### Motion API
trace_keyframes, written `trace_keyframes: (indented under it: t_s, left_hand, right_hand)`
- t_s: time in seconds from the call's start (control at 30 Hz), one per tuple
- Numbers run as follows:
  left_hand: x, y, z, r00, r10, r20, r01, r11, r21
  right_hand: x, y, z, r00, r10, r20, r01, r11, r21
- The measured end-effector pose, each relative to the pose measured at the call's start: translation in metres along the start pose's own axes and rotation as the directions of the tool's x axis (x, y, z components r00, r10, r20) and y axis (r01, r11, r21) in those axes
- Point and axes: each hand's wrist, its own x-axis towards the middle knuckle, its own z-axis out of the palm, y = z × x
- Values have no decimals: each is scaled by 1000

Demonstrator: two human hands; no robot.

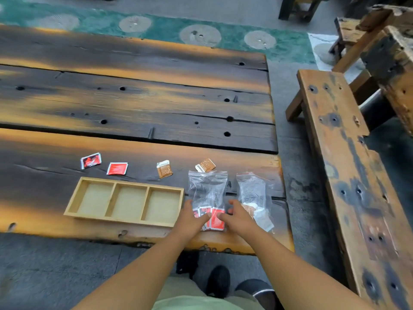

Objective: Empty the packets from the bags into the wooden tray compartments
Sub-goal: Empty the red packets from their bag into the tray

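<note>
A wooden tray (125, 201) with three compartments in a row is seen lying on the dark, scorched plank counter (134, 104), near its front edge; all three compartments are seen bare. Just to the right of the tray, a clear zip bag (207, 189) is laid flat, with red packets (215, 218) gathered at its near end. Both hands are placed on that near end: the left hand (192, 218) is laid on the bag's left corner, beside the tray's right wall, and the right hand (237, 217) is set at its right corner, the fingers loosely curled and the fingertips brought close together over the red packets. Whether the plastic is actually pinched cannot be told. A second clear bag (254, 195) with a red seal strip is laid just to the right, touching or nearly touching the right hand, and brown and white packets (250, 210) are held inside it. Beyond the tray, four loose packets are spread in a line on the counter: a red-and-black packet (91, 161), a red packet (117, 168), a brown-and-white packet (164, 169) and a tan packet (205, 165), the last lying just behind the first bag's top. A wooden bench (348, 166) is seen to the right of the counter.
</note>
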Motion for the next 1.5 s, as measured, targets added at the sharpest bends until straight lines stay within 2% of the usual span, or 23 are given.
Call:
trace_keyframes:
  t_s: [0.13,0.3,0.37,0.47,0.53,0.77,0.93,1.2,1.33,1.5]
  left_hand:
    - [10,0,-2,1000,-17,-17,15,991,-132]
    - [18,-12,8,997,-61,-46,53,987,-149]
    - [19,-15,9,994,-104,-20,98,976,-195]
    - [16,-17,5,984,-155,90,175,940,-292]
    - [13,-16,0,981,-144,130,181,924,-338]
    - [-4,-6,-29,989,-80,125,132,854,-504]
    - [-35,-1,-43,999,-42,22,47,798,-601]
    - [-86,-23,-68,983,-17,-183,-99,788,-608]
    - [-93,-39,-90,977,-28,-209,-111,777,-619]
    - [-76,-56,-122,991,18,-133,-94,801,-591]
  right_hand:
    - [7,-1,8,995,92,-48,-85,988,131]
    - [7,4,18,977,205,-61,-179,942,284]
    - [6,8,22,974,219,-64,-190,934,302]
    - [2,10,22,976,212,-58,-186,939,290]
    - [-3,9,20,982,180,-55,-153,935,319]
    - [-15,-14,18,998,-24,-62,46,915,400]
    - [-21,-34,35,993,-118,24,91,869,487]
    - [-39,-59,82,954,-246,170,136,862,488]
    - [-45,-74,103,950,-255,180,130,848,514]
    - [-43,-97,123,969,-213,125,135,880,456]
